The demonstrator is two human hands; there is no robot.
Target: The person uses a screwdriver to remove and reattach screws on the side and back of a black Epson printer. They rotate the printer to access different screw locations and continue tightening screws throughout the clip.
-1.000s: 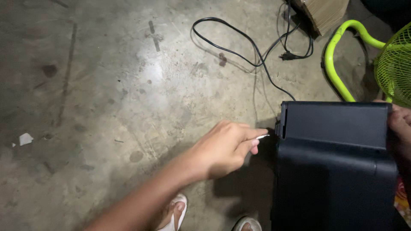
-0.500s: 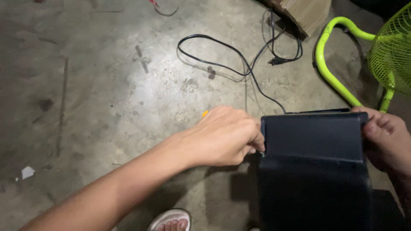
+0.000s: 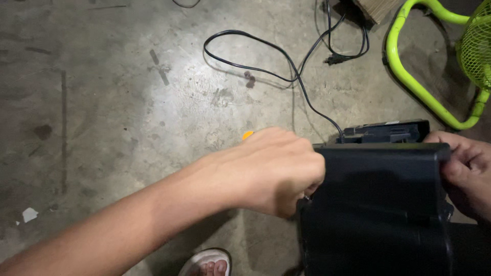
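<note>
The concrete floor [image 3: 128, 102] fills most of your view, grey and stained, with a bright patch of light near its middle. On it, at lower right, stands the dark plastic appliance [image 3: 381, 204] you are working on, a boxy black housing whose flat upper panel faces you and whose back edge shows a ridged black part just beyond it. Your left hand [image 3: 271, 171] reaches in from the lower left, forearm across the frame, and is curled closed against the left edge of the appliance; its fingertips are hidden, so you cannot tell what they pinch, though a small orange bit [image 3: 247, 135] peeks out above the knuckles. Your right hand [image 3: 468, 174] grips the housing's upper right corner, fingers wrapped over the edge and pressed to it. At the top right stands a lime-green fan [image 3: 450, 66], its tubular base looping on the floor and its mesh guard cut off by the frame. A black power cord [image 3: 266, 59] runs from the back of the appliance and loops across the floor toward the top. Your sandalled foot [image 3: 207, 263] shows at the bottom edge. A white scrap [image 3: 29, 214] lies far left.
</note>
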